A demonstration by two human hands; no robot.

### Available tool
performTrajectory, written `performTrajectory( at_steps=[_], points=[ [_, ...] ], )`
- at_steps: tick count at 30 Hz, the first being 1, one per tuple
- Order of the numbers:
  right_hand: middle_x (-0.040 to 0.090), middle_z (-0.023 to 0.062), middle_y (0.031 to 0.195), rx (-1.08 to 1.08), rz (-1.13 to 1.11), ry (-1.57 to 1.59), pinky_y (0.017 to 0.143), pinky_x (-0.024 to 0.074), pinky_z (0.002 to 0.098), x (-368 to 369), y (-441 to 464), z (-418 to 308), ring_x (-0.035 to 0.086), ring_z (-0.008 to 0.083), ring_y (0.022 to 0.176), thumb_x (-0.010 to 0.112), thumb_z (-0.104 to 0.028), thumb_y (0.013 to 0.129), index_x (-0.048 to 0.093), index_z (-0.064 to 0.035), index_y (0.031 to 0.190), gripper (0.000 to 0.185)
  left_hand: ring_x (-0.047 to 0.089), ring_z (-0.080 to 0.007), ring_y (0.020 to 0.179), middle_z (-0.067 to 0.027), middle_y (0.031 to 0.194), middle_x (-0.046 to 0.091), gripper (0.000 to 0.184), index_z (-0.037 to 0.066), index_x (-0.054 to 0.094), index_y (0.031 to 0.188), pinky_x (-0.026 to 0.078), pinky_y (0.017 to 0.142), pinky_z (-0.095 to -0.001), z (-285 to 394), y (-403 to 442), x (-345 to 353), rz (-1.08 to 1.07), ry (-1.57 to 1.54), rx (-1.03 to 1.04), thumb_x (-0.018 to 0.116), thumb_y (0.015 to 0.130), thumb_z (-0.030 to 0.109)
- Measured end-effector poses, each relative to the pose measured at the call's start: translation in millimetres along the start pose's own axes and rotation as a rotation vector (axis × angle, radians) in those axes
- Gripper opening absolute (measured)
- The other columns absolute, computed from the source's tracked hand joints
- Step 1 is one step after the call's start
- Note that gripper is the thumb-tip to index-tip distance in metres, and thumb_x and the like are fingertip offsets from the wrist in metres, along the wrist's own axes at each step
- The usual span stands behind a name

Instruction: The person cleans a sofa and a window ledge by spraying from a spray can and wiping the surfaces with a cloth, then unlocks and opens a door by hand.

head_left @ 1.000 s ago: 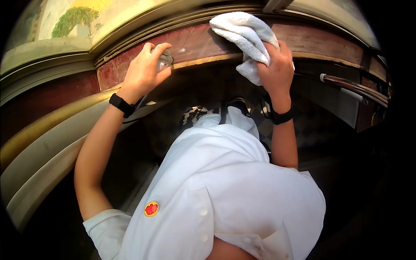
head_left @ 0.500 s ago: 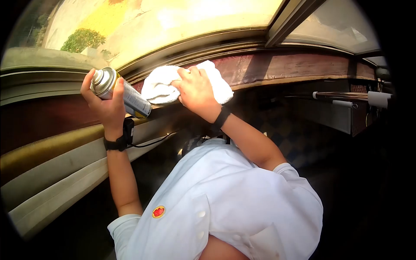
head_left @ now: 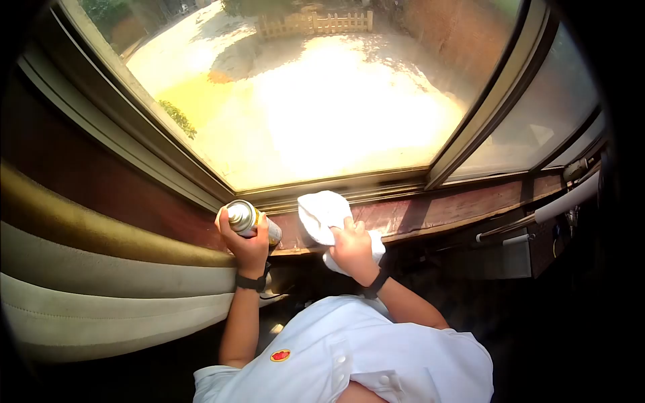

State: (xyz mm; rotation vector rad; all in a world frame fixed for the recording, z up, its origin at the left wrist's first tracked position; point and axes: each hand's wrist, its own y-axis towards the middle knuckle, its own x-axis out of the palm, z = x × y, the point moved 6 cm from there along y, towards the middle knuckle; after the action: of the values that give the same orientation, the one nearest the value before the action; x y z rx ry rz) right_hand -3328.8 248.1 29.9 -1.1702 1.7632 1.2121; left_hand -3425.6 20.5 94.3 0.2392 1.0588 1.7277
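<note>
My left hand (head_left: 247, 250) is wrapped round a spray can (head_left: 272, 232) with a silver top and a white nozzle, tilted over the left part of the window sill. A white cloth (head_left: 322, 213) is bunched in my right hand (head_left: 354, 250), its upper part lying over the reddish-brown sill (head_left: 410, 213) and a fold hanging below my fingers. The fingertips of my right hand are partly hidden in the cloth. Both wrists wear a black band.
A sliding window (head_left: 322, 107) with a metal frame (head_left: 480, 101) rises beyond the sill. Padded cream upholstery (head_left: 121, 305) with a gold top edge lies to the left. At the right are a white roll (head_left: 568, 198) and a dark box-like unit (head_left: 494, 258).
The view has tilted up, showing more of the window and the yard. My right hand has drawn the cloth nearer the sill's front edge. The can stays in my left hand.
</note>
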Motion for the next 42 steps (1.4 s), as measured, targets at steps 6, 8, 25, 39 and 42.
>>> performTrajectory(
  at_steps=[6,8,25,39,42],
  points=[
    [0.059,0.0107,0.099,-0.129,-0.061,0.088,0.070,0.0515,0.0430,23,13,-37,0.057,0.0330,0.088,0.075,-0.014,0.066,0.077,-0.0162,0.100,0.034,0.059,-0.0346,0.121,-0.0238,0.132,0.057,0.105,-0.001,0.025,0.155,0.047,0.104,-0.0449,-2,-18,5,-0.006,0.031,-0.087,0.091,0.075,0.016],
    [0.059,0.0109,0.099,-0.015,-0.045,0.026,0.073,0.0529,0.0441,1,3,4,0.059,0.0345,0.090,0.076,-0.015,0.066,0.077,-0.0160,0.101,0.035,0.053,-0.0316,0.129,-0.0211,0.141,0.050,0.102,0.000,0.026,0.155,0.041,0.111,-0.0429,0,-16,6,-0.065,-0.030,-0.199,0.089,0.077,0.014],
    [0.058,0.0119,0.116,0.372,0.045,-0.073,0.084,0.0546,0.0472,-42,-37,170,0.060,0.0379,0.101,0.072,-0.021,0.074,0.074,-0.0122,0.115,0.041,0.064,-0.0360,0.116,-0.0241,0.127,0.062,0.076,-0.003,0.045,0.137,0.050,0.099,-0.0454,-7,-48,24,0.024,0.134,-0.268,0.089,0.081,0.025],
    [0.062,0.0129,0.108,-0.076,-0.168,0.188,0.087,0.0518,0.0440,-97,-51,124,0.059,0.0357,0.100,0.076,-0.008,0.070,0.078,-0.0134,0.108,0.038,0.050,-0.0394,0.140,-0.0209,0.145,0.057,0.047,0.000,0.062,0.132,0.038,0.117,-0.0478,136,-143,28,-0.572,0.069,-0.103,0.071,0.087,0.011],
    [0.064,0.0129,0.116,-0.346,-0.254,0.285,0.090,0.0509,0.0417,-99,-72,73,0.059,0.0345,0.102,0.075,-0.003,0.062,0.079,-0.0137,0.106,0.045,0.045,-0.0401,0.143,-0.0221,0.149,0.053,0.050,0.000,0.059,0.139,0.028,0.122,-0.0509,159,-153,20,-0.651,0.059,-0.045,0.065,0.092,0.016]
  ],
)
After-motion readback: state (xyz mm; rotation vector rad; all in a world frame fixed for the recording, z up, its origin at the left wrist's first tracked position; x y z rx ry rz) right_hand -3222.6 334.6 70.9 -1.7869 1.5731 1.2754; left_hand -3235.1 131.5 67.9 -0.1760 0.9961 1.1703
